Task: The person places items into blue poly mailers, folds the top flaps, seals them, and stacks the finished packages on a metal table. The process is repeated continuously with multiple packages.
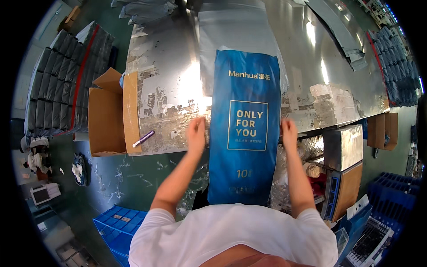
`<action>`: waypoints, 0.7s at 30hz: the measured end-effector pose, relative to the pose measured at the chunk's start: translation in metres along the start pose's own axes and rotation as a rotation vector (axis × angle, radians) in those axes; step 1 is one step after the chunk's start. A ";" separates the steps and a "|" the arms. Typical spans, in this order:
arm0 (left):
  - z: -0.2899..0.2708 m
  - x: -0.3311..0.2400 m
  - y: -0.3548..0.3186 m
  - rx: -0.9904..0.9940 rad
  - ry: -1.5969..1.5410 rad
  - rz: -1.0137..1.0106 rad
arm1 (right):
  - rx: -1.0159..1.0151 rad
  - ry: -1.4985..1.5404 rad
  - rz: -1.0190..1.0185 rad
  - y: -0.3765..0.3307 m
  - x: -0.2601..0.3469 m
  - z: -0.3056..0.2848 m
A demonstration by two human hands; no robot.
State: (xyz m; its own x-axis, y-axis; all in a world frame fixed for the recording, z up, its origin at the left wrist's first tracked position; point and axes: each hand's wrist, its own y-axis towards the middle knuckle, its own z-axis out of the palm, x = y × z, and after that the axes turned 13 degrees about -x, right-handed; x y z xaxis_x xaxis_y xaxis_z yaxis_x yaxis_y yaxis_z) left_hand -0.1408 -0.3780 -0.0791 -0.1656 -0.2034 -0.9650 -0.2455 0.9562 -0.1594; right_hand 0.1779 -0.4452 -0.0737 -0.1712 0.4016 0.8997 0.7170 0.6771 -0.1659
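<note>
A long blue plastic bag [244, 160] with pale gold print lies lengthwise in front of me. Its far end rests on a grey plastic sheet [235, 29] on the metal table, and its near end reaches over the table's edge to my shirt. Just off the bag's left side is my left hand [195, 133], fingers curled together, with a narrow gap to the bag. Against the right side my right hand [289, 131] is closed too, close to or touching the edge. Whatever is between the fingers of either hand is hidden.
On the left table edge stand an open cardboard box [106, 120] and a purple pen-like tool [143, 139]. Stacked grey packages [58, 84] rise beyond. A metal box [343, 147] is below right, a blue crate [118, 231] lower left. Grey film [336, 35] lies far right.
</note>
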 end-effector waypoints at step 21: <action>0.117 -0.057 0.224 0.125 1.020 0.855 | -0.003 -0.866 -1.308 0.220 0.055 0.094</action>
State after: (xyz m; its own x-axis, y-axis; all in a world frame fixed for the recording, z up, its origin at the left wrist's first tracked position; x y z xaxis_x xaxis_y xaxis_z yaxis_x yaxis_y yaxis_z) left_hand -0.0744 -0.1274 -0.0846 -0.8708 0.4521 -0.1932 0.3722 0.8630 0.3417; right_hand 0.2629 -0.2162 -0.0985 -0.9716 -0.2212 -0.0838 -0.2322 0.8248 0.5156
